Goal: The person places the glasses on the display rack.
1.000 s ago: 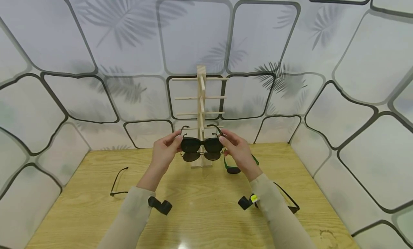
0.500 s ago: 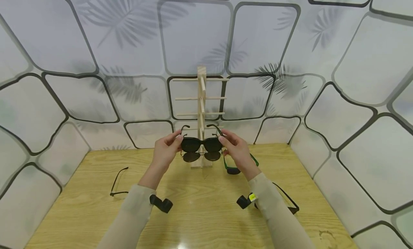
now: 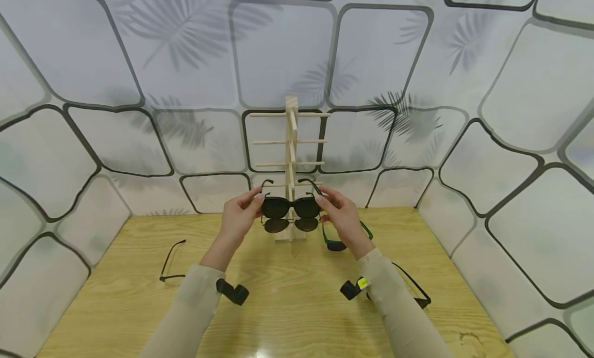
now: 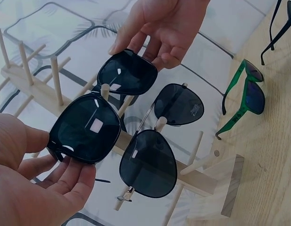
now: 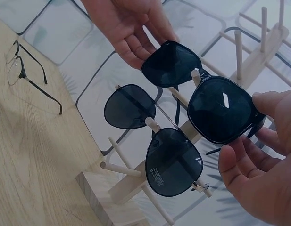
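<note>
A pair of black thick-framed sunglasses (image 3: pixel 276 207) sits at the wooden display stand (image 3: pixel 291 141), its bridge at a peg, as both wrist views show. My left hand (image 3: pixel 237 218) pinches its left end between thumb and fingers. At the opposite end my right hand (image 3: pixel 341 217) holds the frame by the hinge in the same way. Just below, thin-framed aviator sunglasses (image 4: pixel 148 162) hang on the peg underneath, with small print on one lens. In the right wrist view, the black sunglasses (image 5: pixel 220 110) partly overlap the stand's upright.
Green-framed sunglasses (image 3: pixel 335 244) lie on the wooden table (image 3: pixel 287 296) right of the stand base. Thin-rimmed glasses (image 5: pixel 20 70) lie on the left side. Another dark pair (image 3: pixel 421 300) lies partly behind the right forearm. Patterned walls enclose the table.
</note>
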Demonstrator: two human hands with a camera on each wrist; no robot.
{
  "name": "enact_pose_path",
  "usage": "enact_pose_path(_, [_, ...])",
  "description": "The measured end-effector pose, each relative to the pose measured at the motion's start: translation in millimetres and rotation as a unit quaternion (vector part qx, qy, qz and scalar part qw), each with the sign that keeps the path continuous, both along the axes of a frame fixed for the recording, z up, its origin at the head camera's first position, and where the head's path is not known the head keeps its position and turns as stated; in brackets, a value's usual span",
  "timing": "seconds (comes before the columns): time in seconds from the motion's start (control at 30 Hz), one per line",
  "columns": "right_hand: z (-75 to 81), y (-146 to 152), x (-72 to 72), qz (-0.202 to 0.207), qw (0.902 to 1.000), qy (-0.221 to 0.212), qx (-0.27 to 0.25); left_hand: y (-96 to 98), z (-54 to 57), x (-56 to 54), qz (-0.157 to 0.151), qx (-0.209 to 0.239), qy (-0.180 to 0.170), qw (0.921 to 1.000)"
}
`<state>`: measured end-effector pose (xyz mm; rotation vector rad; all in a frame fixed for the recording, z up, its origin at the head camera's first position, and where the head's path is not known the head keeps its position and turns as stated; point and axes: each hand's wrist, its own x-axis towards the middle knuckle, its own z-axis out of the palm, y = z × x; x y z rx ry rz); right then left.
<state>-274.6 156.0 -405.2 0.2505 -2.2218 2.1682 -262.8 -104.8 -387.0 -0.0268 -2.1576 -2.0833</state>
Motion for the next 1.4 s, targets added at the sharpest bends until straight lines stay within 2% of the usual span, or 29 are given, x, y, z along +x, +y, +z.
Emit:
enact_pose_path(0.2, [-1.9, 0, -0.6, -0.003, 1.0, 0.001, -0.001, -0.3, -1.5, -0.8, -0.004, -0.01, 0.009, 0.9999])
enact_pose_path(0.57, [1.5, 0, 0.8, -0.02, 0.9995, 0.001, 0.026, 1.0, -2.7, -3.3, 0.008, 0.002, 0.025, 0.9996])
enact_pose_path(0.8, [3.8, 3, 6.2, -0.038, 0.9985, 0.005, 0.04, -0.4, -4.9, 1.7, 0.022, -0.058, 0.041, 0.9972])
enact_pose_path(0.97, [3.5, 6, 16.6, -0.049, 0.9967, 0.026, 0.06, -6.9, -7.0, 11.0, 0.027, -0.099, 0.055, 0.9932])
enact_pose_path(1.17, [2.9, 10, 33.6, -0.043, 0.9941, 0.048, 0.088, -20.1, -10.6, 29.2, 0.015, -0.11, 0.046, 0.9928])
enact_pose_path(1.4, [-3.7, -4, 54.5, -0.061, 0.9955, 0.045, 0.057, -50.0, -17.5, 52.7, 0.005, -0.145, 0.02, 0.9892])
